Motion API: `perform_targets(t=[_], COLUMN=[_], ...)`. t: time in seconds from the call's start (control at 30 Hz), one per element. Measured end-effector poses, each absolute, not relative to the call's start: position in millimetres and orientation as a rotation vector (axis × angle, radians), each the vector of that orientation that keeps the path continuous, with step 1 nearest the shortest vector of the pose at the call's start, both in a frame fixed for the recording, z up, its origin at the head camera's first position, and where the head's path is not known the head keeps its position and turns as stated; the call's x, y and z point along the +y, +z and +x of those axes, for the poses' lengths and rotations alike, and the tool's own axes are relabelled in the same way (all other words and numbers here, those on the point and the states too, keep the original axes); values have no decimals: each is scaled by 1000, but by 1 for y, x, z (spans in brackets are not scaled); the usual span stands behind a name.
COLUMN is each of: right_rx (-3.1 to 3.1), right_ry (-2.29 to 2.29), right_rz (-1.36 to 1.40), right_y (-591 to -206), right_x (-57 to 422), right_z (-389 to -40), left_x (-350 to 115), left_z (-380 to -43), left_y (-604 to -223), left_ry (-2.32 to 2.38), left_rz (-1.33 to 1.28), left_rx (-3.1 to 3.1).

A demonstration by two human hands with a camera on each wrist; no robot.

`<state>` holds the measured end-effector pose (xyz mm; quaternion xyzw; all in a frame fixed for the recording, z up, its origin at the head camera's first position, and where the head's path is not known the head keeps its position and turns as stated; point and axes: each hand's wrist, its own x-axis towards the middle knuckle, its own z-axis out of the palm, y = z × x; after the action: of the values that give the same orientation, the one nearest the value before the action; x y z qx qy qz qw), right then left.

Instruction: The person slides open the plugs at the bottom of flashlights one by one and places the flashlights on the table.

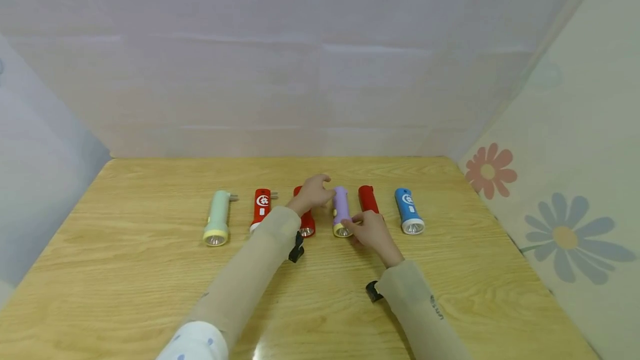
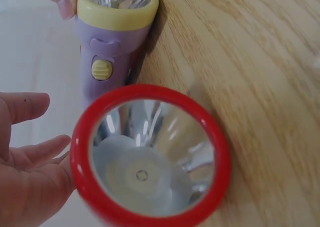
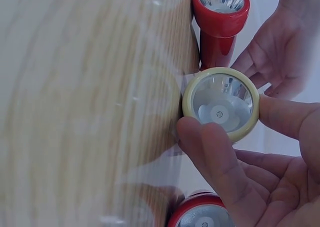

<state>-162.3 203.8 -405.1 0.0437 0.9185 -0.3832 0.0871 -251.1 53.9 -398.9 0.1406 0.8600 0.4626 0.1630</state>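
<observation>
1. Centrally on a wood-grain worktop (image 1: pixel 150 271), a purple flashlight (image 1: pixel 341 204) lay fourth from the left in a row of six, its lens end towards the person.
2. The right hand (image 1: pixel 371 229) pinched the flashlight's yellow rim (image 2: pixel 117 19) between thumb and fingers. Whether that end was slightly raised could not be told.
3. The left hand (image 1: pixel 314 192) reached over a red flashlight (image 1: pixel 307 225) towards the purple one's far end, its fingers loosely spread and gripping nothing; whether a fingertip touched the purple body was unclear.
4. To the left lay a red flashlight with a white emblem (image 1: pixel 262 201) and a pale green flashlight (image 1: pixel 218 213), both with plug prongs showing. To the right lay another red flashlight (image 1: pixel 368 198), partly behind the right hand, then a blue flashlight (image 1: pixel 407 207).
5. The step seemed to be straightening the purple flashlight. Doing it well probably called for a light pinch on the rim, small turns of the round body, a steadying left fingertip at the far end, and knuckles kept off the red neighbours.
</observation>
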Motion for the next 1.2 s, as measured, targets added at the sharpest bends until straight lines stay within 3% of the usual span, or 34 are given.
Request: perform_targets(t=[1.2], right_rx=[2744], right_ry=[-1101], right_rz=[142], right_y=[-404], right_x=[201], right_z=[-164], left_x=[68], left_z=[-258], left_y=[-411], left_ry=[1203], left_rz=[379], left_rx=[2418])
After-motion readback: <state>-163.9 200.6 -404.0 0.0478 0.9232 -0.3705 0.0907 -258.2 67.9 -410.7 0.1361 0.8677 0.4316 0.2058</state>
